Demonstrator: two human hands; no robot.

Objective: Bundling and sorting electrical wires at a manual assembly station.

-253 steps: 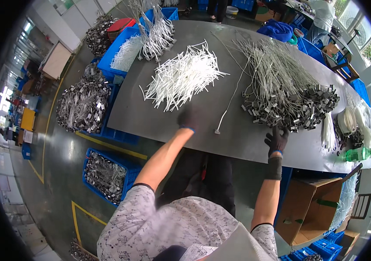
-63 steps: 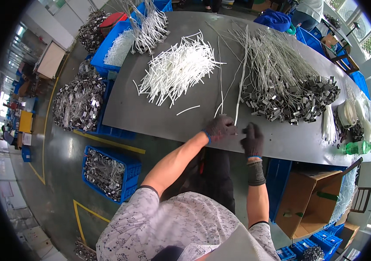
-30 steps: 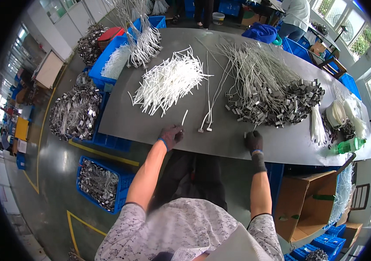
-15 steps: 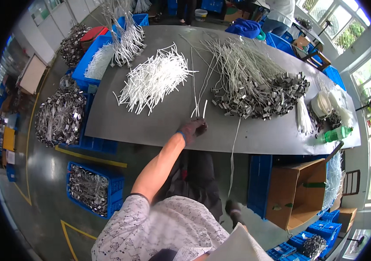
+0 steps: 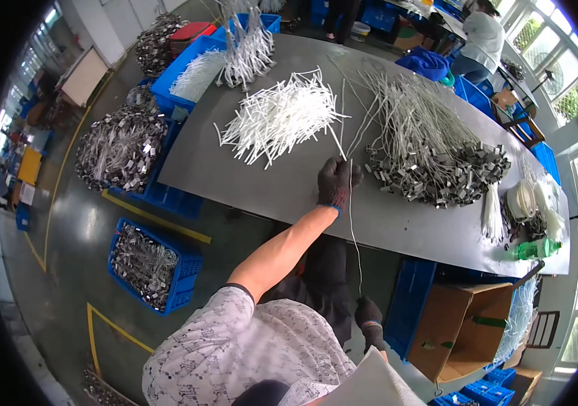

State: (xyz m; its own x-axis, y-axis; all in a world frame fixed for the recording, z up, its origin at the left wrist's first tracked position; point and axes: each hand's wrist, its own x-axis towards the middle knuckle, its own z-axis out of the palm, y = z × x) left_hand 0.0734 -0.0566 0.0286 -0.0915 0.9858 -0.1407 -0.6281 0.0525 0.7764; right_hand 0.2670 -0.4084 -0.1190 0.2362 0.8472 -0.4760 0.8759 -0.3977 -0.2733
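My left hand (image 5: pixel 338 184), in a dark glove, is raised at the front of the grey table with its fingers closed on a short white tube (image 5: pixel 338 143). A thin pale wire (image 5: pixel 352 227) passes by its fingertips and runs down past the table edge. The wire's lower end reaches my right hand (image 5: pixel 368 312), also gloved and closed, low beside my leg. Beyond the left hand lies a heap of white tubes (image 5: pixel 282 116). To its right spreads a big bundle of wires (image 5: pixel 414 115) with metal clips (image 5: pixel 448 176) at their near ends.
Blue crates (image 5: pixel 184 271) and bundles of clipped wires (image 5: pixel 120 152) stand left of the table (image 5: pixel 235 196). An open cardboard box (image 5: pixel 468 325) sits below its right side. A green bottle (image 5: pixel 536 249) lies near the right corner. Another person (image 5: pixel 482 40) is at the far right.
My left hand has moved forward and up with the white tube, and the wire now meets it. My right hand has come more into view. The whole view has shifted.
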